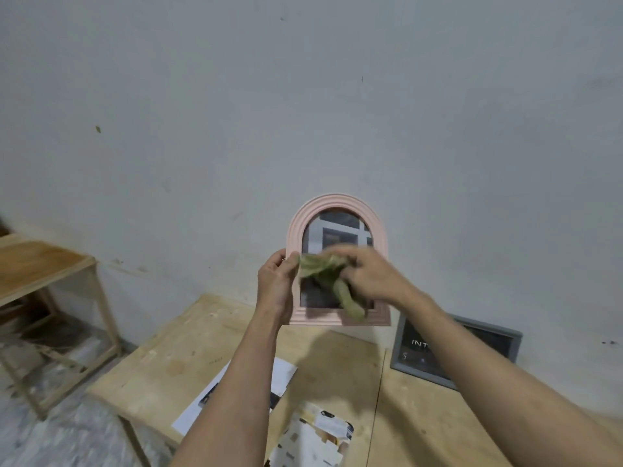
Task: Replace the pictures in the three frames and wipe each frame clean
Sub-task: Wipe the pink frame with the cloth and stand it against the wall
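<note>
Pink arched frame [338,261]: upright in the air in front of the wall, above your tabletop [188,352]
Left hand [277,285]: your grip holds the frame's left edge, thumb on the front
Right hand [372,274]: grip bunched round the green cloth [332,281], pressing it on the glass; blurred
Grey frame [413,357]: leaning on the wall, right of the pink one, partly behind your right arm
Papers [281,374]: flat on tabletop under your arms

Bare workroom or storage-type room, exact kind unclear: scuffed grey plaster wall [303,96], unfinished plywood tables [337,365] near centre, another raw wooden table [43,264] at far left, mottled concrete floor [67,433].
</note>
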`<state>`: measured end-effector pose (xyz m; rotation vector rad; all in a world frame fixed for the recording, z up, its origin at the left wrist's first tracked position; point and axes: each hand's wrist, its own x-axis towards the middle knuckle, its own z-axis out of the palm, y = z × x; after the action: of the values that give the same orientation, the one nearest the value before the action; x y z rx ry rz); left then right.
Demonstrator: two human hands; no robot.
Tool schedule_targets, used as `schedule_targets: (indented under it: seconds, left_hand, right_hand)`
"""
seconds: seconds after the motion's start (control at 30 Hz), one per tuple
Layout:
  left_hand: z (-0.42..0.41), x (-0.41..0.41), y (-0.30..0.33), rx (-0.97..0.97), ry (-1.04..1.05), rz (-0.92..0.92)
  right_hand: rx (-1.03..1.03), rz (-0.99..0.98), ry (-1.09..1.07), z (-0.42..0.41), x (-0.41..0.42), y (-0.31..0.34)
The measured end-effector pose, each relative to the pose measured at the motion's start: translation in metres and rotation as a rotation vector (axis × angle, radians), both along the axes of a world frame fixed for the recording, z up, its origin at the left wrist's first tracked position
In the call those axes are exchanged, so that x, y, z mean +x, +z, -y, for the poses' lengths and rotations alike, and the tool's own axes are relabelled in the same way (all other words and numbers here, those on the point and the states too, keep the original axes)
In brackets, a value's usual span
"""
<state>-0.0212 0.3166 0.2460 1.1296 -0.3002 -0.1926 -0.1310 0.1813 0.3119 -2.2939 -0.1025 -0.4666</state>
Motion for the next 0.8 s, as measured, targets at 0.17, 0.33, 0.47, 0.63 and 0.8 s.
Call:
schedule_targets:
  seconds: [0.17, 0.33, 0.47, 0.63, 0.8]
  left_hand:
    - [0.015, -0.008, 0.014, -0.049, -0.094, 0.021]
    - [0.005, 0.004, 0.013, -0.16, -0.045, -0.084]
    - [-0.014, 0.019, -0.008, -0.026, 0.113, -0.057]
    - [-0.014, 0.014, -0.008, 0.013, 0.08, -0.007]
    - [-0.005, 0.012, 0.01, -0.067, 0.059, 0.018]
  right_hand:
    - [-0.252, 0.435, -0.265, 0.03, 0.045, 0.04]
    - [-0.219, 0.214, -0.028, -0.011, 0.03, -0.025]
    - [0.086, -0.274, 0.211, -0.019, -0.006, -0.039]
    - [0.006, 0.183, -0.089, 0.008, 0.017, 0.026]
    - [-0.438, 0.193, -0.001, 0.001, 0.038, 0.03]
